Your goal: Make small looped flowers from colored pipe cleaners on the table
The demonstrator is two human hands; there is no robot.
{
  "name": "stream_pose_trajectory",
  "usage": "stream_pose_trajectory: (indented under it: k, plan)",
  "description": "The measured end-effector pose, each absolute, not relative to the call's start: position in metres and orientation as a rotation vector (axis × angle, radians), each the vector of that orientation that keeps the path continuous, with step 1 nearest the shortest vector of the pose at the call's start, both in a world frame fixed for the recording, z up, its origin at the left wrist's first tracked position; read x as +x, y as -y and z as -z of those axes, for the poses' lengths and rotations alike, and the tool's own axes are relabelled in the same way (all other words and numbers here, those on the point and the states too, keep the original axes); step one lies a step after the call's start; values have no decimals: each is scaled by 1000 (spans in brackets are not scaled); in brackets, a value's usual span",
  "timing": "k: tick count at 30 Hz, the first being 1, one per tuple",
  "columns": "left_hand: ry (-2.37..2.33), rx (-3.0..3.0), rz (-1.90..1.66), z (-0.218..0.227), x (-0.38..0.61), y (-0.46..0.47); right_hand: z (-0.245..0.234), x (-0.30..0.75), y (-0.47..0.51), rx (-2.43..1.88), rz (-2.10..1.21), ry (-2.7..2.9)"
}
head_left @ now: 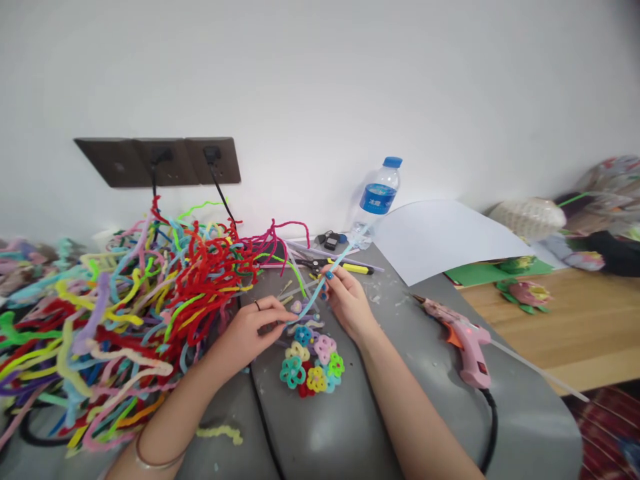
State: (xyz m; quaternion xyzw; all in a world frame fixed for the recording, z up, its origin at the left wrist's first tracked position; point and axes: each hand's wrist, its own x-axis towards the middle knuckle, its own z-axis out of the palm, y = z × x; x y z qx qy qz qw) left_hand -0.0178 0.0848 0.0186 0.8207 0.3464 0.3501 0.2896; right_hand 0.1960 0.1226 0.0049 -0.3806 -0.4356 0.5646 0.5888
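A light blue pipe cleaner (313, 298) stretches on a slant between my two hands, above the grey table. My left hand (260, 323) pinches its lower end between thumb and fingers. Farther up, the fingertips of my right hand (345, 293) close on the same pipe cleaner, and its free end runs on toward the water bottle (379, 200). Just below my hands lies a cluster of pipe-cleaner flowers (316, 379) in teal, yellow, pink, green, blue and red. Small purple pieces (299, 307) sit behind the cluster, partly hidden by my left hand.
A big tangled heap of pipe cleaners (135, 300) covers the left side. On the right rests a pink glue gun (465, 337) with its cord. White paper (445, 233), a yellow-and-black cutter (350, 267) and scissors (316, 265) lie toward the wall. A black cable (263, 407) crosses the table.
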Motion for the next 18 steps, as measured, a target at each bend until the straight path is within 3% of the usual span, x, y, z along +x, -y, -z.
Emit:
stream_pose_trajectory:
  k: [18]
  plan:
    - [-1138,2080,-617,-27,-17,-80,2,201,-120,-999,-1168,1198]
